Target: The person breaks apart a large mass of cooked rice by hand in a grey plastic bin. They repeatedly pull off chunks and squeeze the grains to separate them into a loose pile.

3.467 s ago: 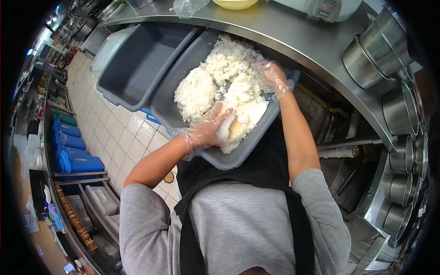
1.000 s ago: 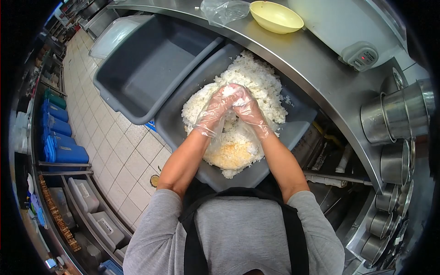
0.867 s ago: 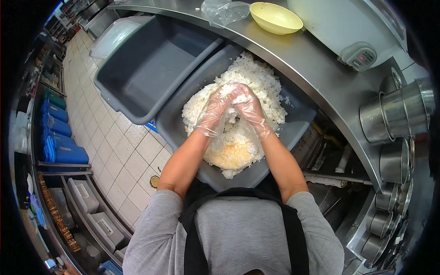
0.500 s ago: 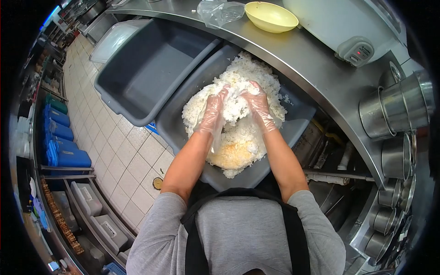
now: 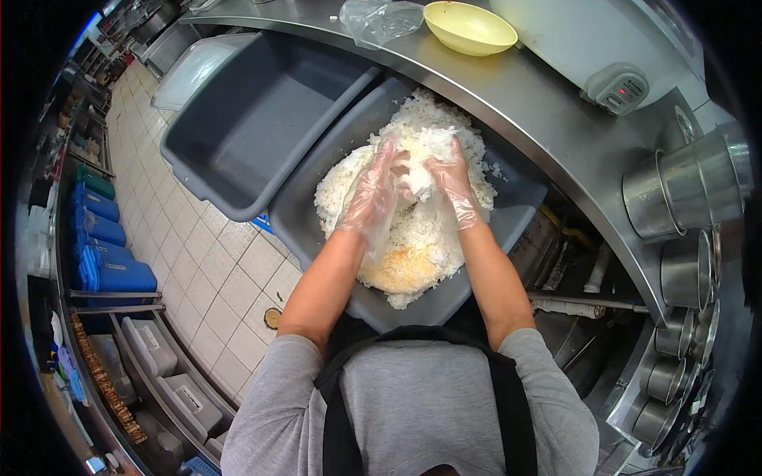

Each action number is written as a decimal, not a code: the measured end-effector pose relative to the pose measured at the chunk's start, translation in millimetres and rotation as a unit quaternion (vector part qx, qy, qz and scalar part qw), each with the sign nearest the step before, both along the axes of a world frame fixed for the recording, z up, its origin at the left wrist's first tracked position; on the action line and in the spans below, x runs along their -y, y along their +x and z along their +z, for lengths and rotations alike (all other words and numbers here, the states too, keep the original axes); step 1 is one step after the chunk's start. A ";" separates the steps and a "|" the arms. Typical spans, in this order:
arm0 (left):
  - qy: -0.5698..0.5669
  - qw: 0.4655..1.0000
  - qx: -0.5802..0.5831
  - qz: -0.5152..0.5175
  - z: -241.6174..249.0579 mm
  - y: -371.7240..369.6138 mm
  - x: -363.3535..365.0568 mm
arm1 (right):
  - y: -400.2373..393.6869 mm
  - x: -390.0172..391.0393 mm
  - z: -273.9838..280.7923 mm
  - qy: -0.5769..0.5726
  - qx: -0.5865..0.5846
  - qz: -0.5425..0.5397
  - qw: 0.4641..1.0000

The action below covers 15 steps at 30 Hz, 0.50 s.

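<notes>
A wide heap of cooked white rice [image 5: 341, 184] fills much of a grey plastic tub [image 5: 298, 218]; a yellowish-brown patch colours its near side. Both my hands wear clear, loose plastic gloves and are in the middle of the heap, facing each other. My left hand [image 5: 375, 189] has its fingers apart, with loose grains around them. Opposite it, my right hand [image 5: 451, 184] is cupped against a white clump of rice [image 5: 416, 181]. Rice partly hides the fingertips of my right hand.
Another grey tub [image 5: 254, 127] stands left of the rice, overlapping its rim. A steel counter [image 5: 540, 119] curves along the far side, carrying a yellow bowl [image 5: 470, 29], a plastic bag [image 5: 379, 22] and a rice cooker [image 5: 615, 87]. Steel pots [image 5: 683, 190] stand at right.
The clump between my hands has broken apart. My left hand has opened and turned its palm inward, while my right hand has shifted slightly and still has rice against it.
</notes>
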<state>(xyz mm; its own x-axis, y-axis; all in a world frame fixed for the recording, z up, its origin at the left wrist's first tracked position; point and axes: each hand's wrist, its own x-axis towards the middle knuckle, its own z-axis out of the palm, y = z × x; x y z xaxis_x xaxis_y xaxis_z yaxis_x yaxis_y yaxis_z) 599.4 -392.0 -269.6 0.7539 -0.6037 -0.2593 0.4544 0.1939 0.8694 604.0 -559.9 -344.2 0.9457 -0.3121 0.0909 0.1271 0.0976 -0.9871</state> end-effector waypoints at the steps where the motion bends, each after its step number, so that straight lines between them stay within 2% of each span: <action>1: 0.044 0.998 -0.037 0.004 -1.1 0.9 -1.2 | 0.5 2.6 -3.0 0.074 0.014 0.002 0.997; 2: 0.043 0.998 -0.037 0.005 5.1 -4.5 2.0 | -5.6 -1.7 11.0 0.149 -0.046 -0.002 0.988; 3: 0.044 0.997 -0.058 0.036 12.1 -13.4 7.4 | -11.8 -8.5 20.1 0.148 -0.047 0.000 0.988; 5: 0.044 0.994 -0.078 0.070 16.5 -16.5 8.0 | -21.2 -20.9 33.0 0.082 0.085 0.085 0.989; 6: 0.013 0.992 -0.092 0.090 15.1 -13.0 6.4 | -24.0 -20.9 40.8 0.037 0.039 0.147 0.988; 7: -0.019 0.988 -0.107 0.110 12.4 -9.0 4.7 | -28.6 -23.8 49.0 0.038 0.038 0.149 0.987; 8: -0.080 0.988 -0.111 0.068 6.1 -1.7 -0.6 | -33.2 -27.9 56.9 0.023 0.045 0.172 0.984; 9: -0.080 0.988 -0.111 0.071 0.3 3.4 -0.3 | -34.5 -30.7 60.4 0.010 0.053 0.195 0.979; 10: -0.069 0.993 -0.062 0.072 -3.0 7.9 0.2 | -27.9 -31.5 58.3 -0.177 0.165 0.156 0.958; 11: -0.058 0.996 -0.013 0.074 -6.7 11.2 1.0 | -27.6 -32.4 55.3 -0.177 0.165 0.156 0.958; 12: -0.047 0.996 0.034 0.075 -11.4 12.7 1.5 | -29.0 -34.9 50.8 -0.331 0.130 0.108 0.929; 13: -0.046 0.996 0.032 0.075 -6.4 7.8 2.4 | -33.1 -40.7 55.5 -0.475 0.091 0.057 0.873; 15: 0.060 0.993 0.058 0.080 10.0 -5.2 4.4 | -38.4 -46.0 56.6 -0.449 0.068 0.044 0.890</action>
